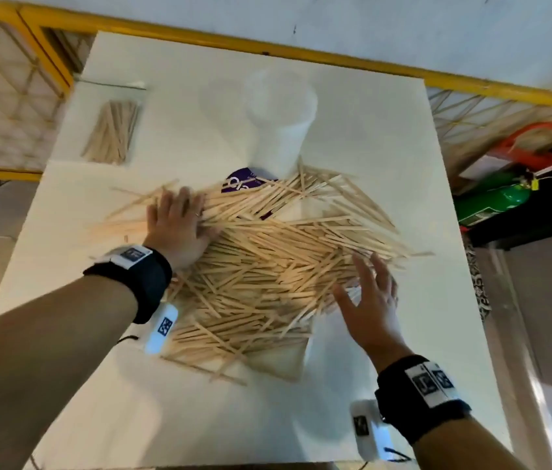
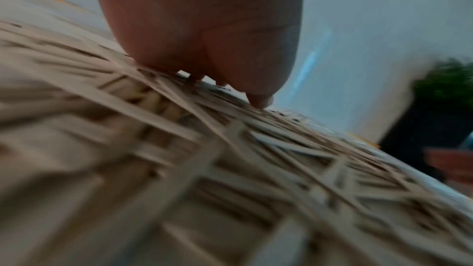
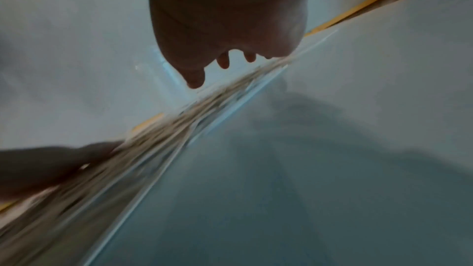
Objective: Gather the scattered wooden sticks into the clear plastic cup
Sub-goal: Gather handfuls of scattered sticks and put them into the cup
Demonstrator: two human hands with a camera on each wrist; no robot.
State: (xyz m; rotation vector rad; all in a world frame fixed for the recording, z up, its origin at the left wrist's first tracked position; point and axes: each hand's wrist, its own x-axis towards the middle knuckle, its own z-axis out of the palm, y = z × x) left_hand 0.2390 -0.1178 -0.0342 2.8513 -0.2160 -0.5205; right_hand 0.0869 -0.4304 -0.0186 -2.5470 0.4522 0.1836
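Note:
A wide heap of thin wooden sticks (image 1: 267,266) lies spread over the middle of the white table (image 1: 352,130). The clear plastic cup (image 1: 279,123) lies on its side behind the heap, blurred, its mouth toward the far edge. My left hand (image 1: 179,222) lies flat, palm down, on the heap's left side, and in the left wrist view its fingers (image 2: 259,101) press on the sticks (image 2: 230,159). My right hand (image 1: 369,300) hovers with spread fingers over the heap's right edge. It holds nothing; the right wrist view shows its fingers (image 3: 195,82) just above the sticks (image 3: 153,135).
A clear bag of more sticks (image 1: 111,130) lies at the table's far left corner. A purple label (image 1: 240,184) shows under the heap near the cup. A yellow rail (image 1: 267,45) runs behind the table. A green cylinder (image 1: 495,198) and an orange frame are off to the right.

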